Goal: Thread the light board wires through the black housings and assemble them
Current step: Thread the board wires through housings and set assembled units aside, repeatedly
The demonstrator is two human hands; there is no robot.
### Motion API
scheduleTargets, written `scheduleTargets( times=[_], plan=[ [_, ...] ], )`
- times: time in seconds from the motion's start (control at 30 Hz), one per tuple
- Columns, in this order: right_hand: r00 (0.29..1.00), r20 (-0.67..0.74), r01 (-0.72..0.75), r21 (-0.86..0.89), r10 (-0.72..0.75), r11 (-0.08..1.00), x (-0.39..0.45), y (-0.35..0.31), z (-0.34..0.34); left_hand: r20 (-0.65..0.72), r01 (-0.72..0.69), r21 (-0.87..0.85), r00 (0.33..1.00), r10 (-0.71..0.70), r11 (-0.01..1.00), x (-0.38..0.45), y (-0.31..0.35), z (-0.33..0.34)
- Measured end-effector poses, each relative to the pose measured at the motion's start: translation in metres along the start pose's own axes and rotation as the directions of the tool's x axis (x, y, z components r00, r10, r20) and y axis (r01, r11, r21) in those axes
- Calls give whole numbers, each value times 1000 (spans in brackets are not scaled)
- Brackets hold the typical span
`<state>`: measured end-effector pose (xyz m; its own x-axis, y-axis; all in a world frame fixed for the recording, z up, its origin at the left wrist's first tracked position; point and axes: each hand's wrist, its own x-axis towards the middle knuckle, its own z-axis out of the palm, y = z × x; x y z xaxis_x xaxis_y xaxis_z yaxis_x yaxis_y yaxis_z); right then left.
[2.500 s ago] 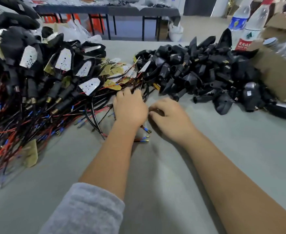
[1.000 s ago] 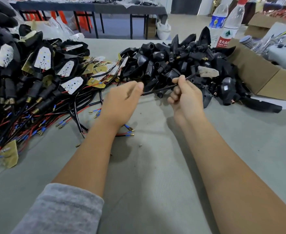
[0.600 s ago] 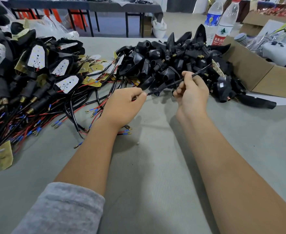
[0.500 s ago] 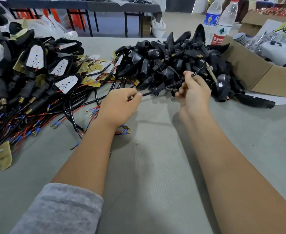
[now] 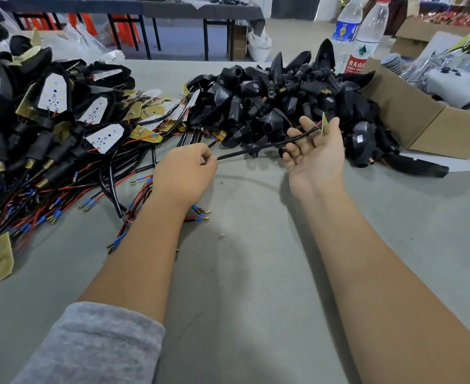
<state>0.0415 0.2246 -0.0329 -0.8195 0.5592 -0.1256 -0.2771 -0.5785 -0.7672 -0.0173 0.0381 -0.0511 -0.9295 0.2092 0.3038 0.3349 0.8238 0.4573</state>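
Grey table (image 5: pixel 256 273): wired light boards (image 5: pixel 62 151) left, black housings (image 5: pixel 278 101) centre, cardboard box (image 5: pixel 422 117) right.

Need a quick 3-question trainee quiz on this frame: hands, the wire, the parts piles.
1. True or false: the left hand pinches the black sleeved wire.
2. The light board on that wire sits by which hand? A) left B) right
3. Fill in: the loose black housings are piled beside a ____ box.

Key: 1 true. 2 B; the palm faces up, fingers relaxed, and the wire lies across them. 3 cardboard.
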Motion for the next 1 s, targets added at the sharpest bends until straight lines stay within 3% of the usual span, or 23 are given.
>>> scheduleTargets(
  times=[0.17, 0.27, 0.37, 0.43, 0.53, 0.6, 0.7, 0.8, 0.9, 1.0],
  plan=[
    [985, -127, 97, -140, -115, 985, 0, 3, 2, -165, 48, -47, 985, -55, 998, 1, -3, -2],
    [976, -69, 177, -295, -206, 939, -1, 9, 3, -290, 111, -117, 947, -141, 987, 3, -7, -5],
    [973, 7, 212, -416, -230, 884, -3, 13, 5, -328, 143, -155, 926, -187, 978, 4, -12, -6],
    [982, 46, 188, -290, -182, 938, -4, 12, 7, -326, 150, -176, 924, -201, 973, 4, -15, -6],
    [982, 177, 38, 132, -62, 991, -6, 4, 7, -288, 106, -212, 943, -166, 971, 3, -10, -6],
    [965, 260, -18, 155, -24, 988, -7, 2, 8, -259, 20, -229, 963, -81, 973, 1, -1, -6],
    [948, 318, 67, -135, -20, 989, -8, 12, 13, -213, -131, -258, 974, 76, 957, -4, 17, -1],
    [958, 273, 233, -576, -84, 783, -11, 26, 16, -153, -237, -252, 967, 203, 938, -9, 27, 8],
    [949, 268, 308, -678, -166, 667, -10, 29, 16, -65, -209, -235, 978, 199, 949, -9, 23, 13],
    [954, 280, 284, -722, -110, 631, -7, 28, 15, 31, -185, -284, 979, 202, 941, -8, 21, 15]
  ],
)
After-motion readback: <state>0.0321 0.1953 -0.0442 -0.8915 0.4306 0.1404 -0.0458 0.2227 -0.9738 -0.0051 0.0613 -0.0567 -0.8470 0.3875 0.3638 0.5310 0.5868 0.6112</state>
